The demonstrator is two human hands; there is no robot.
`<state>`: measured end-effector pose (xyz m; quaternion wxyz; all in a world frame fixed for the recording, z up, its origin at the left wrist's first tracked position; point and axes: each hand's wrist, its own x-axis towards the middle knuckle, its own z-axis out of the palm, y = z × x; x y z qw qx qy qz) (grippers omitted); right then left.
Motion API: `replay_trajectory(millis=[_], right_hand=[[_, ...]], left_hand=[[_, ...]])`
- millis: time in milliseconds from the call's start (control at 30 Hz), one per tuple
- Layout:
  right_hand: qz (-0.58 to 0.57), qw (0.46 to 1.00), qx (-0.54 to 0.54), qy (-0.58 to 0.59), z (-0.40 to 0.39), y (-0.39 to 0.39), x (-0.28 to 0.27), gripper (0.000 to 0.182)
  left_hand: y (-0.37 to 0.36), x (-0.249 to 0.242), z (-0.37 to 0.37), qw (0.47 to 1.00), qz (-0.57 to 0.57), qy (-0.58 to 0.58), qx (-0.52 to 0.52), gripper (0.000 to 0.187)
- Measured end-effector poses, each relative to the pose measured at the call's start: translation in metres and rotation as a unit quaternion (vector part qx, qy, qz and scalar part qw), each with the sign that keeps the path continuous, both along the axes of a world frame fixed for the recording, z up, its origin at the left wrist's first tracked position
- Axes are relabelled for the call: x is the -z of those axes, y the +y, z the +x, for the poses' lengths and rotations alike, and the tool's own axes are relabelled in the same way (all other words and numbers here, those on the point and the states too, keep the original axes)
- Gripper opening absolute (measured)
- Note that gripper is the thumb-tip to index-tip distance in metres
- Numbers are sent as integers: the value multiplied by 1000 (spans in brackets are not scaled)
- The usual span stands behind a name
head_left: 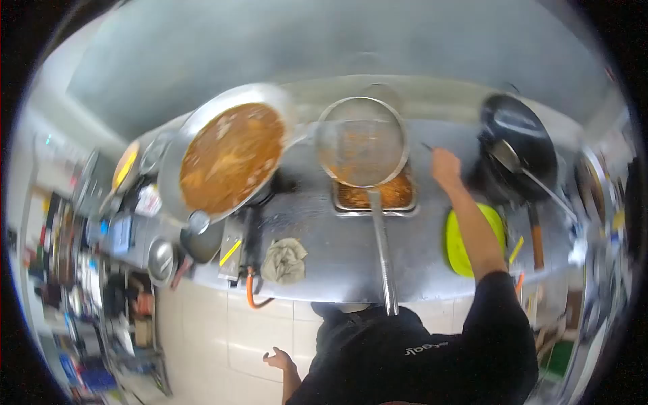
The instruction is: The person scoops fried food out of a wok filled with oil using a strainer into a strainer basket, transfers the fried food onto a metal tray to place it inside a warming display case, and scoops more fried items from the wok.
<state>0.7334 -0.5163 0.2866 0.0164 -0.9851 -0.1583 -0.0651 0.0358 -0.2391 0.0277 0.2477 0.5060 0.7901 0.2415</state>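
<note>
My right hand point(445, 167) is closed above the steel counter, to the right of a round mesh strainer point(364, 138). A thin dark piece point(426, 146) sticks out from its fingers; what it belongs to, I cannot make out. The strainer lies over a rectangular metal tray point(375, 212) with orange-brown contents, and its long handle points toward my body. My left hand point(278, 359) hangs low over the floor, fingers apart and holding nothing. Under my right forearm sits a bright green plastic tray or lid point(459, 241).
A large pan point(177, 196) of brown, saucy food stands left. At right is a black wok point(516, 115) with a ladle point(506, 156). A crumpled cloth point(284, 260), an orange hose point(250, 289) and a wooden handle point(536, 244) lie near the front edge. Crowded shelves point(108, 297) stand far left.
</note>
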Motion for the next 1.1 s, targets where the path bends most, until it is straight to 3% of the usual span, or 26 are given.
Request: replay_trajectory(millis=[67, 167, 267, 300, 333, 400, 500, 567, 667, 700, 800, 900, 1100], right_hand=[[49, 999, -6, -18, 26, -3, 14, 17], [187, 982, -18, 35, 59, -3, 11, 31], [265, 957, 5, 117, 73, 3, -21, 30], [278, 950, 23, 140, 76, 8, -34, 29], [293, 946, -9, 141, 71, 19, -56, 28], [324, 933, -65, 143, 40, 50, -112, 26], [418, 852, -116, 293, -13, 119, -189, 25], [353, 866, -203, 288, -20, 168, -213, 28], [129, 967, -218, 17, -32, 260, -234, 18], [30, 967, -239, -88, -39, 283, -238, 16], [-176, 946, -214, -169, -98, 351, -265, 15], [-302, 918, -191, -174, -132, 404, -264, 13], [-370, 899, -234, -4, -177, 445, -263, 18]], left_hand=[[-24, 7, -22, 999, -41, 31, 2, 43], [-34, 6, -43, 973, -212, -80, -40, 44], [-33, -6, -49, 942, -271, -191, -51, 44], [-28, -6, -50, 932, -284, -217, -53, 44], [-18, -1, -52, 906, -330, -258, -64, 50], [4, 13, -52, 892, -354, -274, -58, 44], [50, 25, -43, 896, -376, -233, 43, 40], [93, 15, -32, 896, -382, -190, 127, 37], [166, 4, -12, 895, -351, -196, 193, 33], [188, -2, -8, 899, -324, -222, 193, 32], [237, -2, -9, 901, -286, -278, 174, 31], [264, 15, -31, 898, -309, -275, 151, 31], [289, 53, -87, 881, -414, -180, 143, 32]])
